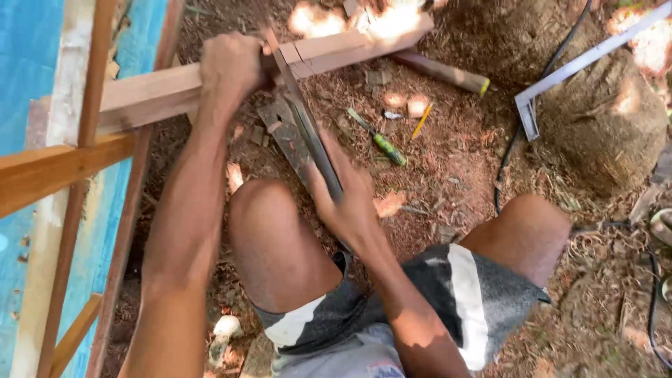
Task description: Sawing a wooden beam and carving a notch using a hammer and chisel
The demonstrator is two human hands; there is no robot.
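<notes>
A long wooden plank [329, 52] lies across the upper middle, with saw cuts marked in it near its right end. My left hand [231, 66] presses down on the plank and grips it. My right hand [346, 199] holds the handle of a hand saw [304, 126], whose blade runs up and left to the plank, meeting it just right of my left hand. My bare knees sit below the saw, left and right of my right arm.
The ground is earth strewn with wood chips. A green-handled screwdriver [381, 143], a yellow pencil [421, 121], a hammer handle [441, 71] and a metal square [581, 63] lie beyond the plank. A black cable [511, 147] runs by. Wooden frames [70, 164] against blue sheeting [28, 63] stand left.
</notes>
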